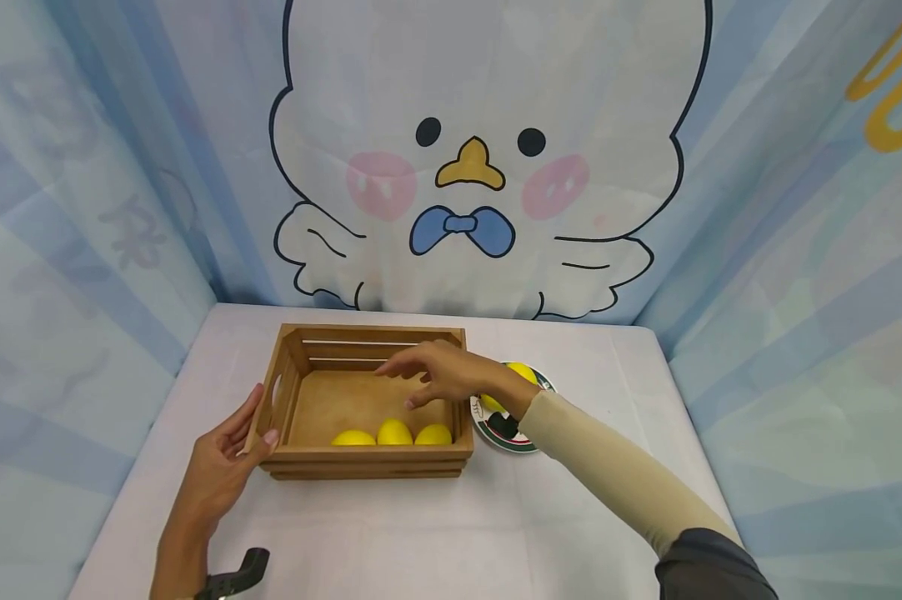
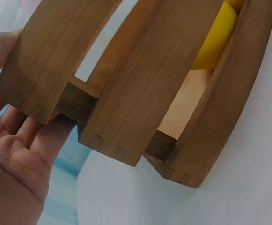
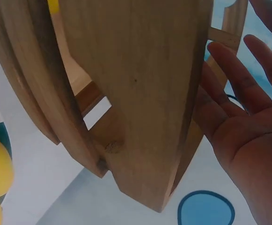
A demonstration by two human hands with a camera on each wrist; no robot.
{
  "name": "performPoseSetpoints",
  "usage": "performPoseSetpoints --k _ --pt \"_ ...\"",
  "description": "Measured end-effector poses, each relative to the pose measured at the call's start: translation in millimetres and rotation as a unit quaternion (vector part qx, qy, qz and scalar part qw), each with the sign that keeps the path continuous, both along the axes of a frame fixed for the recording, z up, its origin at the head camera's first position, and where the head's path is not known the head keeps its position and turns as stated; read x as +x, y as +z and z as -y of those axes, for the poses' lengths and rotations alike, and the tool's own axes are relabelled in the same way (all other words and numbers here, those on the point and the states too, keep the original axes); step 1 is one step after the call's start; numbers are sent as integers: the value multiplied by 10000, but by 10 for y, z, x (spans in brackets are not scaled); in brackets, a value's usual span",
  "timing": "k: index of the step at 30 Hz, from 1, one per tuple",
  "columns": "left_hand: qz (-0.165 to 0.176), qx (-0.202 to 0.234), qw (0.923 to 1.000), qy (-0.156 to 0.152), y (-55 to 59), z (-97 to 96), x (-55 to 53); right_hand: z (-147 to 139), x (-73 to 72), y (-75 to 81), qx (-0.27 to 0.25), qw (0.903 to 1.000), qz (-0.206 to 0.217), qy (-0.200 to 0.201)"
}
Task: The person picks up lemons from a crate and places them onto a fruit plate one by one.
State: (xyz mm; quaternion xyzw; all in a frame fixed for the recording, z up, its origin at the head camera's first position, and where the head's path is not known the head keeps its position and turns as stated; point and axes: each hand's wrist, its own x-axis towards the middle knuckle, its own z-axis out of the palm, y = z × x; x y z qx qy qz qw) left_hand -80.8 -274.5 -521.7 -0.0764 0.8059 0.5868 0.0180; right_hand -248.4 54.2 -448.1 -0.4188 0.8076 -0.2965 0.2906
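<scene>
We see a crate (image 1: 368,464) of smooth, grained wood, smooth yellow rounded pieces (image 1: 394,432) inside, a smooth plate (image 1: 517,446) at right, and matt cloth covering the desk (image 1: 571,517) and forming the far curtain (image 1: 473,283).

Small curtained booth: cartoon-printed drapes (image 1: 466,92) around a white-covered table (image 1: 391,533).

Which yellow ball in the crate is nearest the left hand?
The leftmost ball, along the crate's front wall; the middle ball and right ball sit farther from the left hand.
</scene>
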Motion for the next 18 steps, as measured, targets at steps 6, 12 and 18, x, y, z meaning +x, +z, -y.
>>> performPoseSetpoints --k 6,12,18 --pt "11 -23 10000 23 0 -4 0 103 -54 8 263 9991 250 233" --pt "-62 -64 10000 -25 -10 -3 7 181 -99 -2 520 9957 557 528" --pt "-163 -66 9998 -42 2 -1 17 273 -148 -34 733 9916 769 742"
